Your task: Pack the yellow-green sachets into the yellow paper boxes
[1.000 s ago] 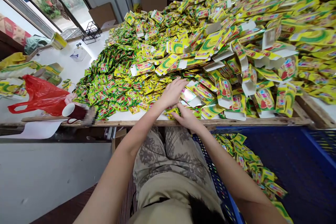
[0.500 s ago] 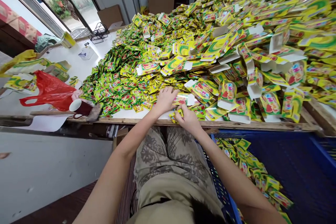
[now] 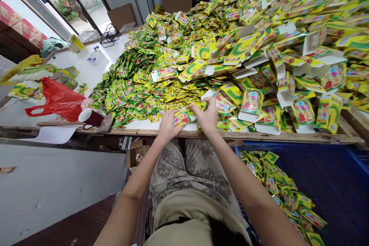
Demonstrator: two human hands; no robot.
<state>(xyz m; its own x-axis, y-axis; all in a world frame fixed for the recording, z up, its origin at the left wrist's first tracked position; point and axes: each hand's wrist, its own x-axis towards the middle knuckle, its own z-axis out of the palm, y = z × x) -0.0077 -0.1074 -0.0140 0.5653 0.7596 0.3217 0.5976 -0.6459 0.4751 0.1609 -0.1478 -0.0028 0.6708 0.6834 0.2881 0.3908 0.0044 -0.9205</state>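
My left hand (image 3: 168,125) is at the table's front edge, its fingers closed around the near end of a small yellow-green carton (image 3: 182,118) with red fruit print. My right hand (image 3: 209,117) is just right of that carton, thumb stretched to the left and apart from the fingers. Its fingertips are beside another carton (image 3: 223,103) with a raised white flap; whether they touch it I cannot tell. Behind both hands lies a heap of small green and yellow sachets (image 3: 135,88). To the right, many printed cartons (image 3: 250,102) lie piled, several with white end flaps open.
On the left are a red plastic bag (image 3: 59,100), a dark mug (image 3: 91,117) and a black wire rack (image 3: 109,35). A wooden rim (image 3: 138,132) edges the table. Below right, a blue crate (image 3: 325,173) holds filled cartons or packets. A cardboard box (image 3: 135,153) stands under the table.
My left hand has moved left and toward me and now grips a carton. My right hand has moved slightly right and away from me, its thumb and fingers spreading from a pinch.
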